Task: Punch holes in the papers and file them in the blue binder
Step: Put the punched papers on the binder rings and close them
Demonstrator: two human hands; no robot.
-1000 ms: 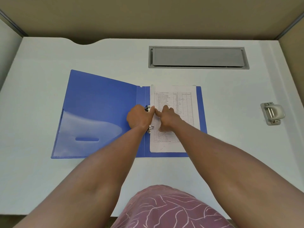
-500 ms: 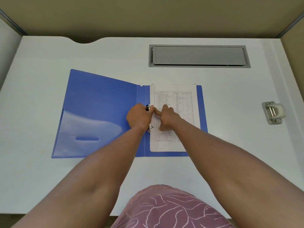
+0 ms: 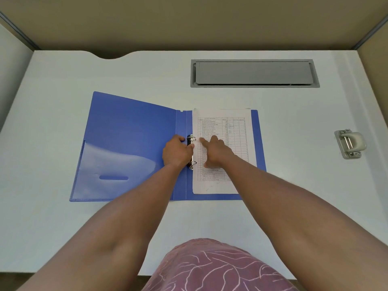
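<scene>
Two bare hands meet at the spine of an open blue binder (image 3: 134, 148) lying flat near the middle of a white desk (image 3: 63, 80); the papers (image 3: 222, 127) sit on the binder's right half, their left edge on the ring clip (image 3: 191, 152), so the filing looks nearly done. Left hand (image 3: 176, 153), at about 9 o'clock from the clip, curls loosely over its left side, fingers bent, seemingly steadying or pressing the mechanism; whether it truly grips the metal I cannot tell. Right hand (image 3: 218, 152), at 3 o'clock from the clip, lies on the sheet with the forefinger stretched toward the upper ring and the other fingers folded, holding nothing; the likely purpose is to pin the paper flat while the rings are worked. A hole punch (image 3: 349, 143) rests well apart at 3 o'clock, near the desk's right edge, apparently finished with. A grey cable hatch (image 3: 255, 73) is set in the desk at 1 o'clock; beige partitions (image 3: 189, 22) wall the far side and corners; a patterned pink garment (image 3: 210, 267) shows at 6 o'clock.
</scene>
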